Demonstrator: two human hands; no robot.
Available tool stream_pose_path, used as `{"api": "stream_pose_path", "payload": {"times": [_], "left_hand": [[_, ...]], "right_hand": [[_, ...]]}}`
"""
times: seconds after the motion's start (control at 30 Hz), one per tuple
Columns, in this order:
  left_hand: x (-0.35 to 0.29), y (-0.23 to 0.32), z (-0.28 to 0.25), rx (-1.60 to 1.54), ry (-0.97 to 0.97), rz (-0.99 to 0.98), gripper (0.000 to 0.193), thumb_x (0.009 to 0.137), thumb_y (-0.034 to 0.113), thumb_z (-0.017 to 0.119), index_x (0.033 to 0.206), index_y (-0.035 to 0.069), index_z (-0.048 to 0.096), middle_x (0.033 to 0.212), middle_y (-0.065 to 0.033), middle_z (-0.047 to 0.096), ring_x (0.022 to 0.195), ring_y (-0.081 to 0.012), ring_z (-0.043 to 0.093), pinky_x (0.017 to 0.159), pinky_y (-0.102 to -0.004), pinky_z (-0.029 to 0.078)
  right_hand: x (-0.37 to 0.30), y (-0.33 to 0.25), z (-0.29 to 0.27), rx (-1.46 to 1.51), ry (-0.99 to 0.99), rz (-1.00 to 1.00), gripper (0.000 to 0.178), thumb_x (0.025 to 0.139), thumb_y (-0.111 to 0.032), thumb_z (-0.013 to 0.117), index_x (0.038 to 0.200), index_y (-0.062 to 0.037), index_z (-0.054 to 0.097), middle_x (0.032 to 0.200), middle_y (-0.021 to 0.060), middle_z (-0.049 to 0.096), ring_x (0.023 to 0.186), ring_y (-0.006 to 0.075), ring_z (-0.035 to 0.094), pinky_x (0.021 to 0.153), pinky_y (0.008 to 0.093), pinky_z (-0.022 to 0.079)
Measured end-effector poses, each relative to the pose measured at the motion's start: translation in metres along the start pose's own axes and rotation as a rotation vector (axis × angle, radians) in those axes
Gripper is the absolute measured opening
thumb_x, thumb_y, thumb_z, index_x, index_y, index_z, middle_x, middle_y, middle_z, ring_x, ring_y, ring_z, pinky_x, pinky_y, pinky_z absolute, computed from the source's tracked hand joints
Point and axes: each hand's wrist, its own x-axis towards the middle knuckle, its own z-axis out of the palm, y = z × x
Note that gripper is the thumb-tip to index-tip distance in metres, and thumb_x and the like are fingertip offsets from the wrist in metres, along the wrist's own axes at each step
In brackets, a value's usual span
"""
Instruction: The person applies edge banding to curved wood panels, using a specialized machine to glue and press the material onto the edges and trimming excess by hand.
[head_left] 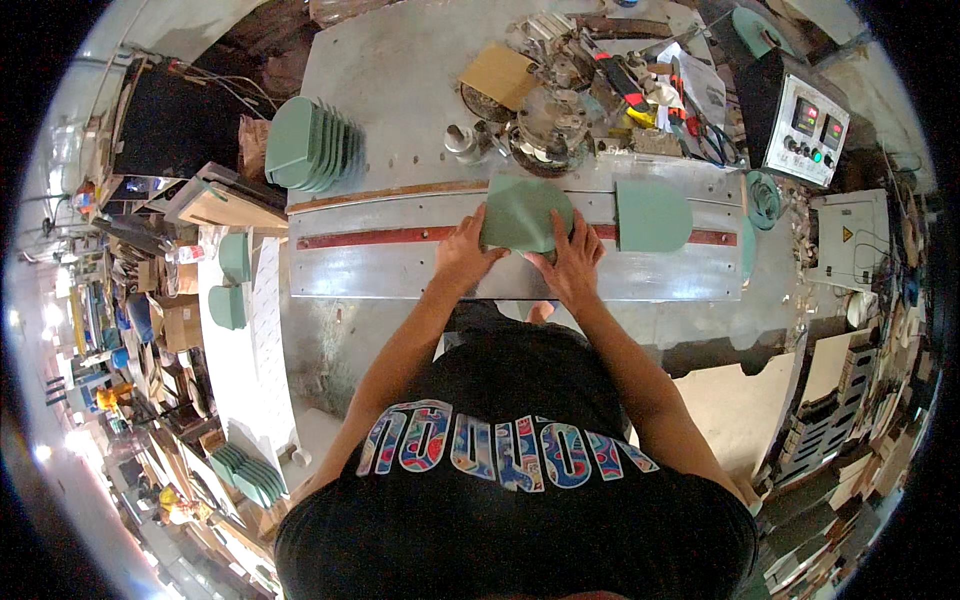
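A flat green panel with a rounded side (524, 212) is held between my two hands over the metal bed (380, 270). My left hand (467, 250) grips its left edge, fingers along the side and thumb at the near edge. On the right, my right hand (574, 258) has its fingers over the rounded corner, thumb at the near edge. Whether the panel rests on the bed or is slightly raised I cannot tell. Just beyond my right hand, a second green panel (654, 216) lies across the red strip (375, 237) in the bed.
Several green panels stand in a row (292, 145) at the back left. Tools and metal parts crowd the far side around a round metal piece (550, 125). A control box (808, 128) stands at the right. More panels (228, 307) lie on a white surface at left.
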Motion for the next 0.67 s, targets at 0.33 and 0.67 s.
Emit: {"api": "stream_pose_path", "payload": {"times": [0.33, 0.67], "left_hand": [[0.007, 0.018, -0.014, 0.111, -0.119, -0.074, 0.125, 0.077, 0.054, 0.093, 0.172, 0.008, 0.025, 0.147, -0.0228, 0.063, 0.128, -0.0419, 0.067, 0.105, -0.0514, 0.057], [0.013, 0.013, -0.015, 0.086, -0.15, -0.033, 0.13, 0.079, 0.062, 0.09, 0.173, 0.004, 0.021, 0.145, -0.0291, 0.064, 0.131, -0.0423, 0.067, 0.108, -0.0497, 0.057]], "right_hand": [[0.002, -0.003, -0.009, 0.012, 0.071, -0.022, 0.095, 0.088, -0.07, 0.075, 0.164, -0.0219, 0.046, 0.165, 0.0223, 0.036, 0.143, 0.049, 0.038, 0.113, 0.0661, 0.03], [0.015, 0.001, 0.004, 0.047, -0.007, 0.03, 0.096, 0.091, -0.073, 0.071, 0.166, -0.0183, 0.044, 0.171, 0.0189, 0.033, 0.149, 0.0465, 0.036, 0.117, 0.0692, 0.028]]}}
